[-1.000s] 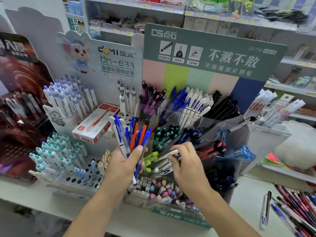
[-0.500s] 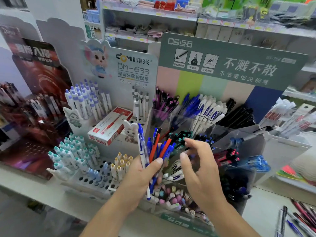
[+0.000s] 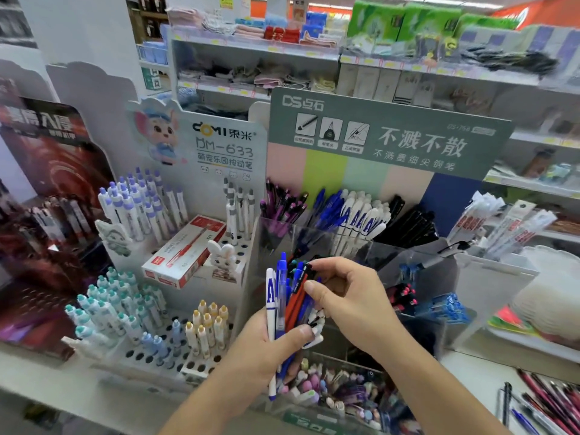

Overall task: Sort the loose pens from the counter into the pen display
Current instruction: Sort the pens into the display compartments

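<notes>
My left hand (image 3: 266,353) grips a bunch of pens (image 3: 287,299), blue, orange and one white with a blue letter, held upright in front of the clear tiered pen display (image 3: 414,259). My right hand (image 3: 348,296) pinches the top of one dark blue pen in that bunch with thumb and forefinger. The display's back row holds purple, blue, white and black pens under a green header card (image 3: 389,133). Loose pens (image 3: 552,403) lie on the counter at the lower right.
A white peg stand (image 3: 163,356) with teal, lilac and yellow-capped pens stands to the left, with a red-and-white pen box (image 3: 185,249) lying on it. A dark red display (image 3: 47,215) is at far left. Erasers fill a low clear tray (image 3: 339,387) under my hands. Shelves stand behind.
My right hand left the white pens in the display's compartment, came back and now pinches a pen in the bunch. The view has tilted upward, so the display sits lower in view.
</notes>
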